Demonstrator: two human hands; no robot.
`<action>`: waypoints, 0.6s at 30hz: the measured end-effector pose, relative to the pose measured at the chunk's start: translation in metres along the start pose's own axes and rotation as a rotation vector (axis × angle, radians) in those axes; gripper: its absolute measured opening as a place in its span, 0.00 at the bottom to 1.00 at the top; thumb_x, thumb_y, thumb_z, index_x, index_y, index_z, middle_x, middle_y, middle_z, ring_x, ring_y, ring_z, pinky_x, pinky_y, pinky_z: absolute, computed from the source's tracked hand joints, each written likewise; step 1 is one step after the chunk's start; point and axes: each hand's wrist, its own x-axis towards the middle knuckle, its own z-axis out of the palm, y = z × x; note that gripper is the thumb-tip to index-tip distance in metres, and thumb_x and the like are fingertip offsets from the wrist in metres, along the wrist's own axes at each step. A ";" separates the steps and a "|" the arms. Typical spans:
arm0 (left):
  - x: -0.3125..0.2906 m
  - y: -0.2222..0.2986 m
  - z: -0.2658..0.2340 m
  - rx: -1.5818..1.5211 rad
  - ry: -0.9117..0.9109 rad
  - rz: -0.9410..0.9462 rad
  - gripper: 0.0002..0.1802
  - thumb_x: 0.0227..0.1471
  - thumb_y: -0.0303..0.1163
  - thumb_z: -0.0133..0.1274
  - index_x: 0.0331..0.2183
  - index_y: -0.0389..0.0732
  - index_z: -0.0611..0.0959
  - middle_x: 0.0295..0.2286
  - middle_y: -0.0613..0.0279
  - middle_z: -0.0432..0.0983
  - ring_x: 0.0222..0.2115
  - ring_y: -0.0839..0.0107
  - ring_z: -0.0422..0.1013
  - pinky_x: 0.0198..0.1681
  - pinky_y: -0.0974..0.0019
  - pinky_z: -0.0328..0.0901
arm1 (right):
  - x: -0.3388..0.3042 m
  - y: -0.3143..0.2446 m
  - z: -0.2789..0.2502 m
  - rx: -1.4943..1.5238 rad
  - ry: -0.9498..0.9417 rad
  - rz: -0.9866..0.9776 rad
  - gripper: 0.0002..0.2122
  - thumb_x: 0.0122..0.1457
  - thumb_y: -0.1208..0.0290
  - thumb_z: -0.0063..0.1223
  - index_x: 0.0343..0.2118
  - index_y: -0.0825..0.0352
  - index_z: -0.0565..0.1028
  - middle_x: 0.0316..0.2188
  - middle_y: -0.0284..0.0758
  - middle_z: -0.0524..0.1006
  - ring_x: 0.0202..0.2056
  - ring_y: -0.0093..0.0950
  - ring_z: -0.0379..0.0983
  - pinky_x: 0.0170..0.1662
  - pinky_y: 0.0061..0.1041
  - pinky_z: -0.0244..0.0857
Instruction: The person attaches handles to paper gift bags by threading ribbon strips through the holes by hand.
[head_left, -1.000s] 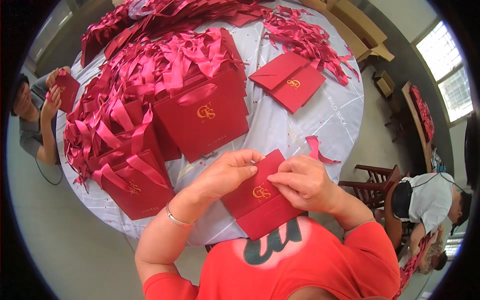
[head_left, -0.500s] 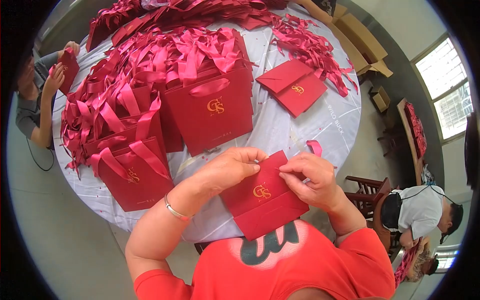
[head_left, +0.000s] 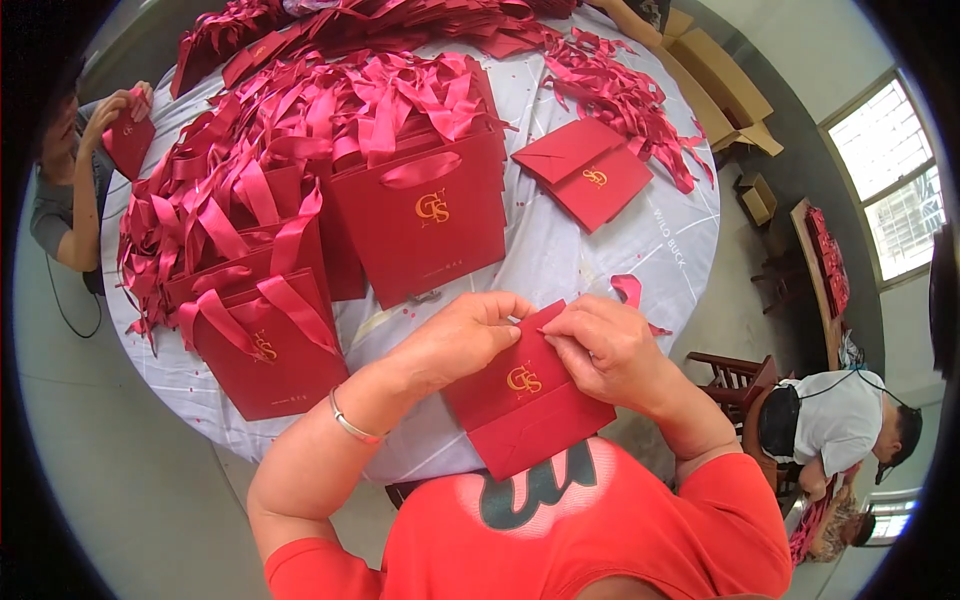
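Note:
A flat, folded red paper gift bag (head_left: 520,385) with a gold emblem lies tilted against my red shirt at the table's near edge. My left hand (head_left: 475,330) pinches its upper edge between thumb and fingers. Close to that edge, my right hand (head_left: 605,350) has thumb and forefinger pressed together against the bag's face; what they pinch is too small to make out. Just beyond the right hand, a loop of pink-red ribbon (head_left: 627,289) sticks up, its other part hidden behind the hand and bag.
Red bags with ribbon handles (head_left: 420,215) stand packed at the left and middle. Two folded bags (head_left: 590,175) and a ribbon heap (head_left: 620,90) lie on the white tablecloth (head_left: 660,265). A person (head_left: 70,190) handles a bag at the left. Open cartons (head_left: 720,85) stand beyond.
My right hand has slid slightly left and up along the bag, toward my left hand. The left hand keeps its hold. At the left, the other person's hands and bag have shifted.

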 end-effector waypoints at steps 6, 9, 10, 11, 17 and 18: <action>0.001 -0.009 0.005 0.213 0.058 0.128 0.14 0.60 0.20 0.43 0.46 0.34 0.78 0.36 0.64 0.80 0.37 0.79 0.74 0.42 0.73 0.69 | 0.012 -0.018 -0.004 -0.266 -0.291 0.091 0.06 0.48 0.79 0.58 0.29 0.68 0.74 0.26 0.41 0.76 0.28 0.40 0.76 0.30 0.34 0.69; -0.001 -0.008 0.006 0.383 0.107 0.203 0.13 0.60 0.21 0.43 0.45 0.33 0.79 0.37 0.65 0.79 0.38 0.80 0.72 0.44 0.72 0.68 | 0.022 -0.024 0.001 -0.426 -0.437 0.093 0.04 0.49 0.76 0.57 0.28 0.68 0.74 0.26 0.41 0.75 0.28 0.40 0.75 0.30 0.35 0.69; -0.003 -0.008 0.005 0.361 0.131 0.239 0.13 0.58 0.22 0.44 0.43 0.33 0.80 0.34 0.58 0.80 0.36 0.74 0.73 0.43 0.68 0.68 | 0.026 -0.019 0.001 -0.303 -0.395 0.157 0.04 0.49 0.75 0.57 0.27 0.69 0.74 0.26 0.41 0.76 0.28 0.42 0.75 0.30 0.36 0.69; -0.004 -0.008 0.005 0.339 0.153 0.276 0.13 0.55 0.23 0.46 0.41 0.33 0.81 0.31 0.51 0.80 0.35 0.68 0.75 0.41 0.63 0.68 | 0.030 -0.013 0.000 -0.179 -0.352 0.220 0.05 0.49 0.74 0.57 0.25 0.69 0.74 0.25 0.42 0.76 0.28 0.43 0.75 0.30 0.38 0.69; -0.005 -0.016 0.010 0.496 0.203 0.395 0.11 0.53 0.26 0.48 0.38 0.32 0.80 0.33 0.42 0.79 0.37 0.50 0.76 0.40 0.57 0.69 | 0.040 0.007 -0.013 0.111 -0.400 0.210 0.05 0.49 0.76 0.60 0.26 0.69 0.75 0.27 0.38 0.77 0.30 0.35 0.76 0.33 0.30 0.69; -0.008 -0.006 0.016 0.547 0.237 0.411 0.11 0.52 0.27 0.51 0.38 0.32 0.78 0.31 0.41 0.79 0.35 0.45 0.75 0.38 0.55 0.69 | 0.039 0.016 -0.019 0.269 -0.457 0.281 0.04 0.50 0.77 0.59 0.26 0.70 0.76 0.27 0.37 0.77 0.29 0.32 0.75 0.33 0.28 0.68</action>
